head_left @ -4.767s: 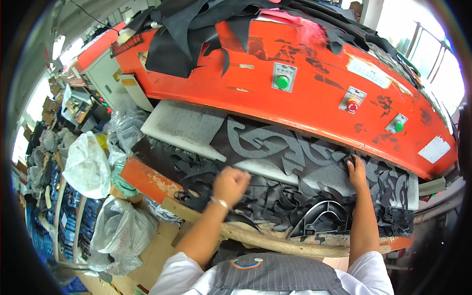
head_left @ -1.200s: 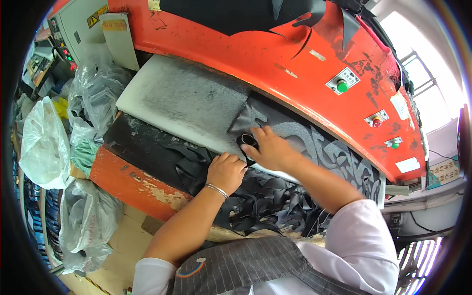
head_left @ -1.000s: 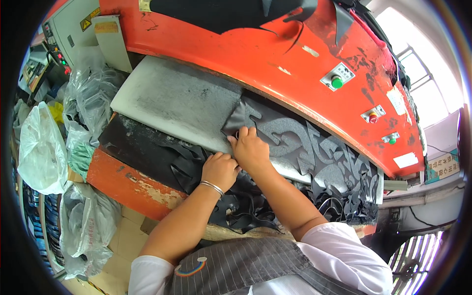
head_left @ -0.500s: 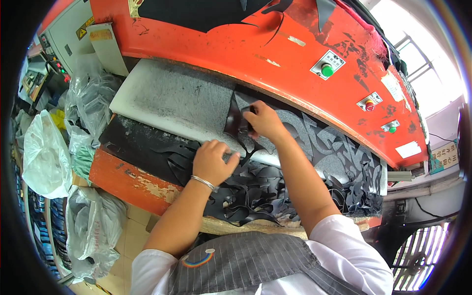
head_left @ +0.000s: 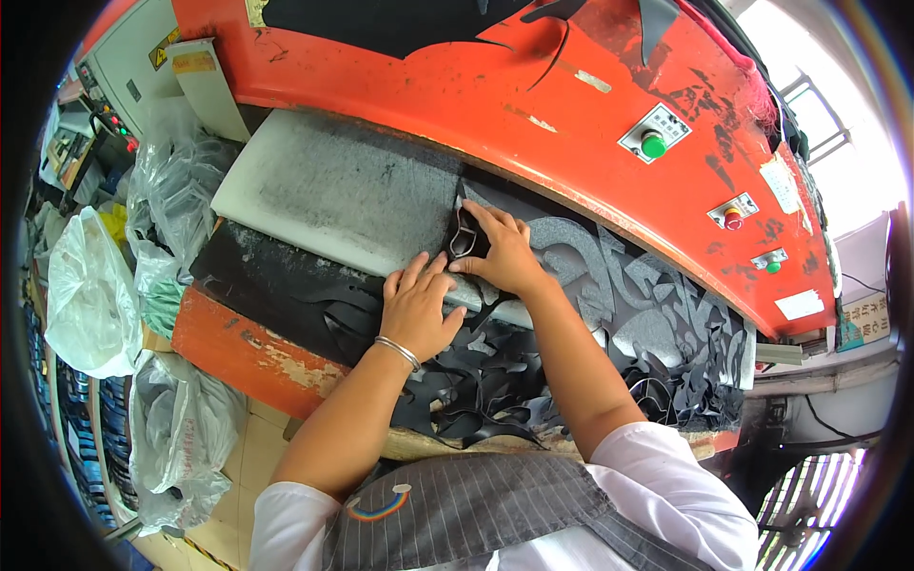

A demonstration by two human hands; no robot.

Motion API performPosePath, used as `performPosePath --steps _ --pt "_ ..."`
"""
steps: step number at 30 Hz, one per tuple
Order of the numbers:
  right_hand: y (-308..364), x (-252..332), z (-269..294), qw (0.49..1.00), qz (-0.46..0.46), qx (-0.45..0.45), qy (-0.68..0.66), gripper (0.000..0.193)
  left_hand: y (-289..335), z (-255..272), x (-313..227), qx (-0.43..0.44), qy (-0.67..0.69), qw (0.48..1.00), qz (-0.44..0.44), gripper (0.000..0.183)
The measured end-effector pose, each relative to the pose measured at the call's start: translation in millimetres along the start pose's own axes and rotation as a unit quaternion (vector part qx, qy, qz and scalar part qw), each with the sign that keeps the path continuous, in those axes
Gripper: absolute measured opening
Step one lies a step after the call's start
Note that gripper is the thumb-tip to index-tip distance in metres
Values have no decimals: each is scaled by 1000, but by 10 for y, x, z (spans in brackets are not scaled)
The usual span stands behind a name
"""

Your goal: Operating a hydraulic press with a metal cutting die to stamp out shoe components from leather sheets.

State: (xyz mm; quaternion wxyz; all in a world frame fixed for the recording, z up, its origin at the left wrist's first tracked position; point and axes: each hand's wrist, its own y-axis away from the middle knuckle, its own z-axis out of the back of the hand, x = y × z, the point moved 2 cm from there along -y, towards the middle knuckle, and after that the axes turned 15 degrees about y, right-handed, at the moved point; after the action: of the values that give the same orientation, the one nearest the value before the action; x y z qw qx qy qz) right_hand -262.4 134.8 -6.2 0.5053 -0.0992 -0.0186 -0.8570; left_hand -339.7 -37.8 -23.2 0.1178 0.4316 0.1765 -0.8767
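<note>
A small metal cutting die point(head_left: 464, 238) with a thin looped outline is gripped at its right side by my right hand point(head_left: 505, 252), thumb below and fingers above. It stands at the left end of a black leather-like sheet point(head_left: 490, 194), which has many cut-out shapes to the right. My left hand point(head_left: 417, 309), with a bangle at the wrist, lies with fingers spread, fingertips at the front edge of the pale cutting board point(head_left: 324, 181) close to the die. Part of the die is hidden behind my right fingers.
Black offcuts point(head_left: 495, 371) pile up along the front. Behind stands an orange press beam point(head_left: 400, 90) with a green button point(head_left: 653, 145) and a red button point(head_left: 732, 219). Plastic bags point(head_left: 90, 295) stand at the left; a fan point(head_left: 795, 523) is at the lower right.
My right hand has turned and settled on the sheet, and the die now shows clearly in it. My left hand has moved slightly up and right, fingers stretched toward the die.
</note>
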Motion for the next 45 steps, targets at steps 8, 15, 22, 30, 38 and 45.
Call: performPosePath --steps 8,15,22,30,38,45 --pt "-52 -66 252 998 27 -44 -32 94 -166 90 -84 -17 0 1000 1 33" --pt "1331 -979 1204 893 -137 -422 -78 73 -246 200 -470 -153 156 975 -32 18" --pt "2718 -3507 2754 553 -485 -665 128 79 -1080 -426 -1850 71 216 957 -181 27" --pt "2855 -3091 2724 691 -486 -535 4 77 -1046 -215 -2176 29 92 982 -160 38" --pt "3113 -2084 2788 658 -328 -664 -135 45 1091 146 -1232 79 24 997 11 35" --pt "1514 104 1512 888 -166 -372 -213 30 1726 107 -1010 -23 -81 995 -56 27"
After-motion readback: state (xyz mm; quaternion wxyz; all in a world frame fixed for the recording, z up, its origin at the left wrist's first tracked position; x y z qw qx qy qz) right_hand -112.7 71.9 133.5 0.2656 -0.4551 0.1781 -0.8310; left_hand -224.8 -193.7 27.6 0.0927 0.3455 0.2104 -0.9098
